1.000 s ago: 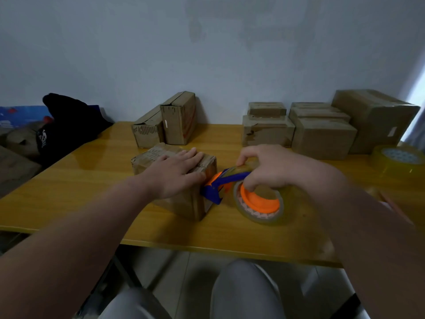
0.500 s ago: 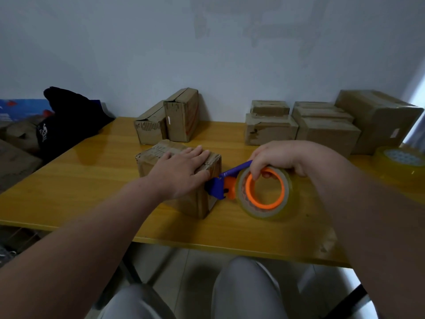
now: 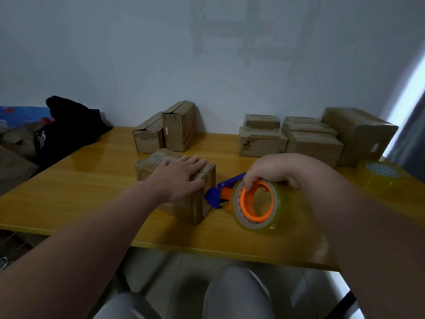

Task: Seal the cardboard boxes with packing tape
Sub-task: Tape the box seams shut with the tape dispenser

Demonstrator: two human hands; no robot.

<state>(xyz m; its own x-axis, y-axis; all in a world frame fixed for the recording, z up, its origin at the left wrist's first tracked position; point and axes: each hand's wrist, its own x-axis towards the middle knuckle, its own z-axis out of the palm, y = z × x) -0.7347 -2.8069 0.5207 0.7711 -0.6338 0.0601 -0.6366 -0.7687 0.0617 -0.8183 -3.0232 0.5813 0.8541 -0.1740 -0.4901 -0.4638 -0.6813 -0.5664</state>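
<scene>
A yellow wooden table (image 3: 92, 192) is seen beneath a small brown cardboard box (image 3: 149, 166), and every place here is given from that box. Far behind it to the right, a large brown cardboard carton (image 3: 358, 134) is set by the wall. Well to its left, a black fabric bag (image 3: 66, 125) is slumped at the table's far corner. Behind it to the right, a stack of flat brown cardboard boxes (image 3: 312, 143) is ranged in two piles. Just behind it, a pair of upright brown cardboard boxes (image 3: 165, 132) is stood together. All are closed, so their contents are hidden.

The box's top is pressed by the left hand (image 3: 179, 178), laid flat with fingers straight and spread. To the right of the box, the right hand (image 3: 273, 169) is curled round a roll of clear packing tape (image 3: 280, 208), its fingers hooked through the orange core. The roll is held upright, apart from the box. Between them, a blue plastic dispenser (image 3: 216, 196) is pointed at the box's right face and appears to touch it. Farther right, a second yellowish tape roll (image 3: 381, 176) is laid flat.

Bare tabletop is left open to the left of the box; the table's near edge runs a little in front of it.
</scene>
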